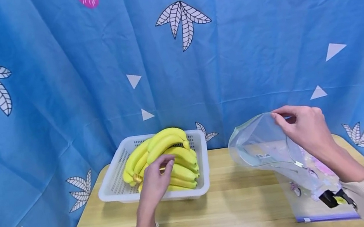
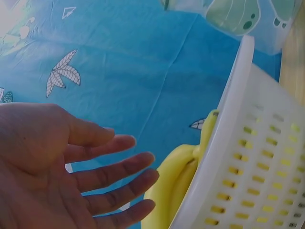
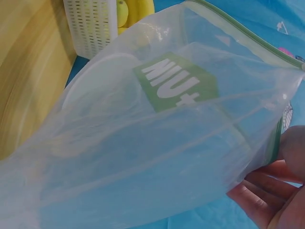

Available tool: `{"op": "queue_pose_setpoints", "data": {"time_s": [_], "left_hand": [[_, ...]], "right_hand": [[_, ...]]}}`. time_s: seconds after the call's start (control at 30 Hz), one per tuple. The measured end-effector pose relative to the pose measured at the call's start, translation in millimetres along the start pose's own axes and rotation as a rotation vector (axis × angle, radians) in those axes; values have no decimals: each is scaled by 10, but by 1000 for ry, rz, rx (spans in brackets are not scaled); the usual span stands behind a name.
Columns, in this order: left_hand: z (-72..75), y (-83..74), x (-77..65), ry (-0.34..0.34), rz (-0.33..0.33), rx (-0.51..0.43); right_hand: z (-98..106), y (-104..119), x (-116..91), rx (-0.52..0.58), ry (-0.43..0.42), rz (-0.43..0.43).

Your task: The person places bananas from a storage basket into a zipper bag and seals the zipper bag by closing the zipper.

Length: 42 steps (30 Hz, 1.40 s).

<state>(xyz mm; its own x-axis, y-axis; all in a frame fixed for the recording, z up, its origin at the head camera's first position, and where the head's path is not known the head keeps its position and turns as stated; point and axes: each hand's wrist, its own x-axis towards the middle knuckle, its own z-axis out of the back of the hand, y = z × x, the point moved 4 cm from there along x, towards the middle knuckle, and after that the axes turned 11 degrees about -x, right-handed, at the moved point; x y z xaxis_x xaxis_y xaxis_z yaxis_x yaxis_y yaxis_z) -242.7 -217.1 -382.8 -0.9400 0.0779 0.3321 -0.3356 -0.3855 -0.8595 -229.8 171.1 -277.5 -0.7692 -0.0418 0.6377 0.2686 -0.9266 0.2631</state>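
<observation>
My right hand [image 1: 305,126] pinches the rim of a clear zip bag [image 1: 258,127] and holds it up with its mouth gaping. In the right wrist view the zip bag [image 3: 143,162] has a green zip strip and a green label with white letters. A bunch of yellow bananas [image 1: 165,135] lies in a white perforated basket [image 1: 124,196]. My left hand [image 1: 156,180] hovers at the front of the basket, over the bananas. In the left wrist view the fingers [image 2: 109,174] are loosely bent and hold nothing, apart from the bananas [image 2: 164,186].
Beneath the raised bag, another zip bag [image 1: 296,206] with a purple zip and pink print lies flat on the wooden table [image 1: 234,203]. A blue patterned curtain [image 1: 250,52] hangs behind the table and along its sides.
</observation>
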Motion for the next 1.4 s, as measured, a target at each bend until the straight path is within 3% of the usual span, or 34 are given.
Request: {"op": "queue_pose_setpoints", "data": {"time_s": [0.23,0.47,0.8,1.1,1.4], "left_hand": [[111,34,22,-35,5,158],[237,206,-30,-17,114,253],[366,360,-80,60,273,338],[354,438,-69,73,252,434],[397,417,-65,10,244,349]], "right_hand": [[10,-36,-8,2,6,-11],[-13,-39,-2,7,18,-15],[-44,-47,-46,-1,2,-54],[-46,-59,-106,17,21,-50],[12,-40,-207,-26,47,-75]]}}
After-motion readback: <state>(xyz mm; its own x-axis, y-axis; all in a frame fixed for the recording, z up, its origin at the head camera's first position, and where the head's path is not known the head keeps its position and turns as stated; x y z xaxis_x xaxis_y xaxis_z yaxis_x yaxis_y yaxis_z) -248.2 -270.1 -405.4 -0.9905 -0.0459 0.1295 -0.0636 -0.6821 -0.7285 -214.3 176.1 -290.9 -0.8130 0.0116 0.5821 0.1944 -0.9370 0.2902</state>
